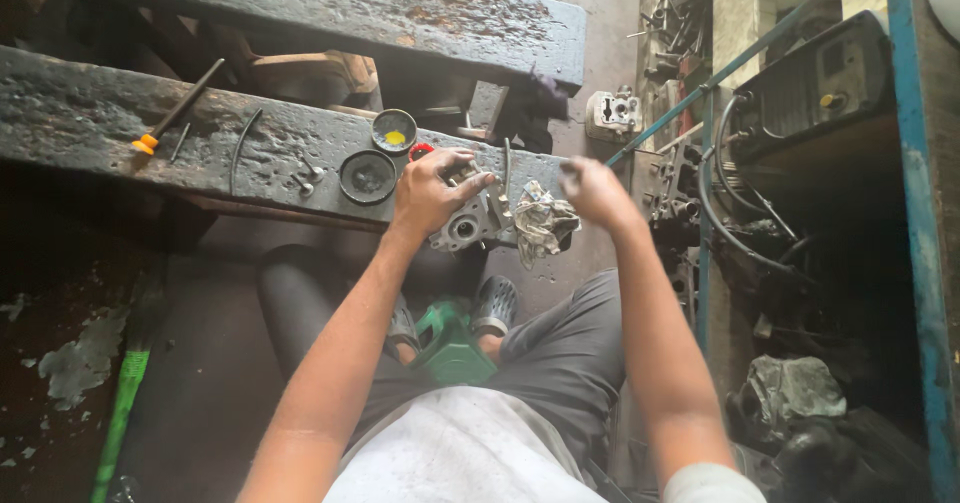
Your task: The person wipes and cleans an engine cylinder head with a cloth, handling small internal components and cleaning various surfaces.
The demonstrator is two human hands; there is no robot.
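My left hand [432, 191] grips a grey metal engine part [470, 221] that rests on the near edge of a dark, greasy wooden bench [120, 123]. A crumpled dirty rag [543, 225] lies beside the part on its right. My right hand [597, 191] hovers just right of the rag with its fingers curled; it is blurred and I cannot tell if it holds anything. Two round black lids sit left of my left hand, one empty [367, 176] and one with yellow grease [394, 130].
A screwdriver with an orange handle [178, 111] and a bent wire [240, 143] lie on the bench at left. A green tool [452, 341] sits between my feet. Metal parts, hoses [730, 223] and a blue-framed rack [915, 213] crowd the right side.
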